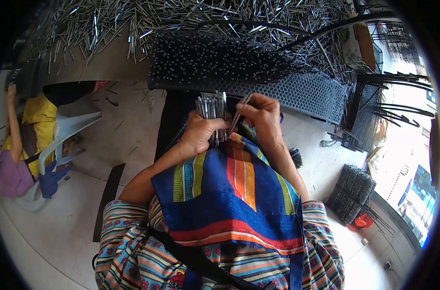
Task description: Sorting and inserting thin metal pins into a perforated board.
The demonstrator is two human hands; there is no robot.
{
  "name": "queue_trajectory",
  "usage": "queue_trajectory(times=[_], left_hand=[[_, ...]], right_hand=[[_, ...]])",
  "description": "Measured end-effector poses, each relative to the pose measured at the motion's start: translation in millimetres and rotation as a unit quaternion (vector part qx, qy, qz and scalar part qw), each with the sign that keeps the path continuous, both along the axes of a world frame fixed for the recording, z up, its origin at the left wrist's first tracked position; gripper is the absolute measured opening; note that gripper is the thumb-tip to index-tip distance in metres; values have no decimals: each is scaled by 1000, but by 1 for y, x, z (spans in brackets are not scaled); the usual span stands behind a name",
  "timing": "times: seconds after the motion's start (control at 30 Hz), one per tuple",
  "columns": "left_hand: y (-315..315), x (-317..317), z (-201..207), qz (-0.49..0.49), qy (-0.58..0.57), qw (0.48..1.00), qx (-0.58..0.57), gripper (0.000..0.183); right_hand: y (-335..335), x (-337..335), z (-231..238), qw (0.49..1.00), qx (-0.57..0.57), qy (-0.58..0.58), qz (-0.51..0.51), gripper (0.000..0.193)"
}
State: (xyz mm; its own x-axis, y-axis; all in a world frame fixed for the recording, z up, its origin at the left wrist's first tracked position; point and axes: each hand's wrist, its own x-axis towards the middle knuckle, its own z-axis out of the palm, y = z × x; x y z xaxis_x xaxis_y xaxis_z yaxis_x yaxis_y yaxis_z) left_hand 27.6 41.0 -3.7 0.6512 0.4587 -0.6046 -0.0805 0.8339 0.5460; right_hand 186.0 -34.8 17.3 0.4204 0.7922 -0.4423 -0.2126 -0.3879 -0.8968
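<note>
A flat black perforated plastic rack (316, 92) lies crosswise in front of the person, and judging by it the work seems part-way along: a dense crop of thin dark metal pieces with shiny tips (205, 60) stands up from its left and middle stretch, while the honeycomb holes toward its right end and along part of its near edge show bare. The filled share looks like the larger one, though the exact boundary is hard to tell where the pieces crowd together. On the near side of the rack, apart from it, the left hand (200, 131) has its fingers closed around an upright bundle of slim silver-grey metal strips (211, 107), not yet set in any hole. Just to the right of that bundle, also nearer than the rack, the right hand (264, 113) pinches thumb against fingers on a few thin metal strips (239, 115); their exact count cannot be told. Beyond the rack and to its left spreads a big heap of loose silvery metal strips (96, 24), so plenty of stock appears to be left unplaced.
</note>
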Motion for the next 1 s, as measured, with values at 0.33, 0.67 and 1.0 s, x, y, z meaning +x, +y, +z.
queue_trajectory(times=[0.33, 0.67, 1.0], left_hand=[[1, 4, 7, 14, 61, 998, 6, 16], [3, -1, -2, -53, 38, 998, -20, 25], [1, 2, 0, -38, 5, 999, -8, 26]], right_hand=[[27, 17, -7, 899, 265, -316, -147, 11], [29, 17, -2, 893, 240, -361, -119, 13], [28, 15, 2, 879, 198, -425, -89, 15]])
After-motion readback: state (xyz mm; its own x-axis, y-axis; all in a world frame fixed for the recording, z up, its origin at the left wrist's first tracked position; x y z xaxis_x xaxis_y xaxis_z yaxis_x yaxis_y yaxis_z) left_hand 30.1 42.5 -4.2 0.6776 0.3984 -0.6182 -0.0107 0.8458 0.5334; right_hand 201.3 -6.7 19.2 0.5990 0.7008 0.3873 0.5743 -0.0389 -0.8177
